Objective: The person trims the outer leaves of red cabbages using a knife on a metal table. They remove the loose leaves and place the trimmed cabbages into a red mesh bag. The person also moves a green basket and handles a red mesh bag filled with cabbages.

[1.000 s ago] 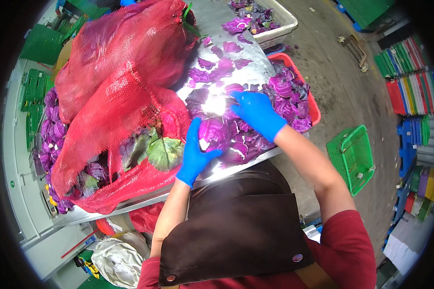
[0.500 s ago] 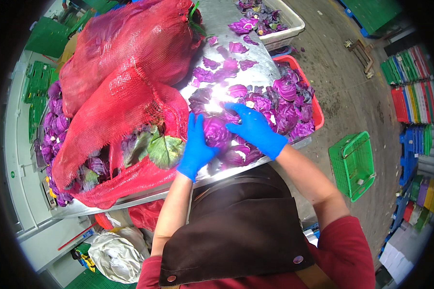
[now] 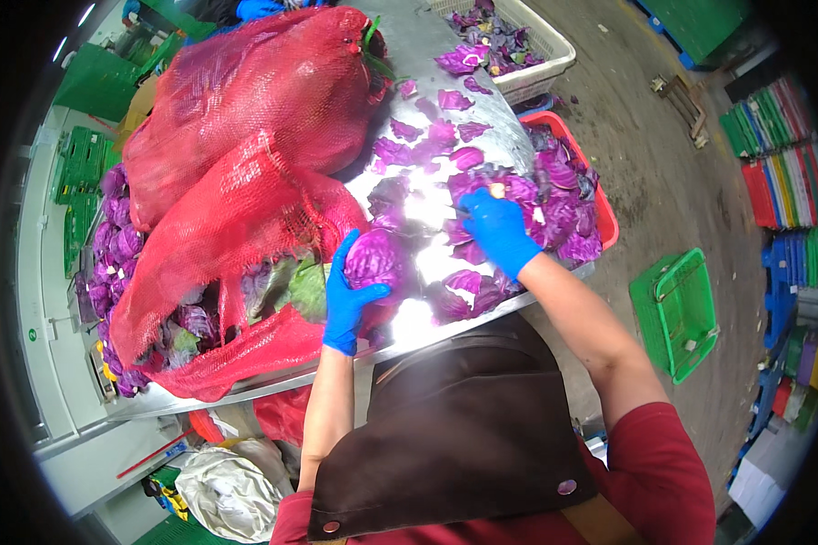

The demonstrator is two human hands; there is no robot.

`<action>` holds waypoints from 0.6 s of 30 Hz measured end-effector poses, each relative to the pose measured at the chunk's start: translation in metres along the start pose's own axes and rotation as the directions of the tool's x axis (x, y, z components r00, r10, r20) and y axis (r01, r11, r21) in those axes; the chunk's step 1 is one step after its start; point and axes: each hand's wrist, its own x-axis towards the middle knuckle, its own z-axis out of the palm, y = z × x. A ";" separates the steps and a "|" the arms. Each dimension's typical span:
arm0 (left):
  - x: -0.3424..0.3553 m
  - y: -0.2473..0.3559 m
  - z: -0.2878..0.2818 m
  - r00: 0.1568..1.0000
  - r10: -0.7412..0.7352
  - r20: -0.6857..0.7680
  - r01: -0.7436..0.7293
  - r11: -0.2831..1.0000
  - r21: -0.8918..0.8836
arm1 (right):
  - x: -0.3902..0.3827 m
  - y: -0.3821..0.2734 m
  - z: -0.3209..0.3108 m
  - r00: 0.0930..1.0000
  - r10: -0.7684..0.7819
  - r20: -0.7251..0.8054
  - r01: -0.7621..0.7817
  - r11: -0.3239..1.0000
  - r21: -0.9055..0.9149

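A round purple cabbage rests against my left hand, whose blue-gloved fingers and thumb wrap its left and near sides. My right hand, also blue-gloved, is among loose purple cabbage leaves at the table's right edge. Its fingers are curled in, and what they hold, if anything, is hidden. More trimmed leaves lie on the near edge between my hands. Beside my left hand, an open red mesh sack shows green and purple cabbages inside.
The metal table holds another full mesh sack behind. A red crate of leaves adjoins its right edge, with a white basket of leaves beyond. A green basket sits on the floor. More cabbages are piled at left.
My left hand has shifted slightly left with the cabbage. My right hand has left the cabbage, moving right to the leaves, and its fingers have curled.
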 end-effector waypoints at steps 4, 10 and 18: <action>-0.006 0.028 0.014 0.998 -0.067 -0.003 0.062 0.942 -0.331 | -0.047 -0.103 0.030 0.957 -0.220 0.189 0.288 0.796 -0.532; -0.004 0.015 0.020 0.950 -0.309 0.039 0.251 0.687 -0.682 | -0.067 -0.114 0.030 0.925 -0.160 0.346 0.271 0.914 -0.302; -0.003 0.029 0.035 0.922 -0.332 0.197 0.312 0.339 -0.888 | -0.061 -0.121 0.004 0.972 -0.210 0.107 0.231 0.940 -0.252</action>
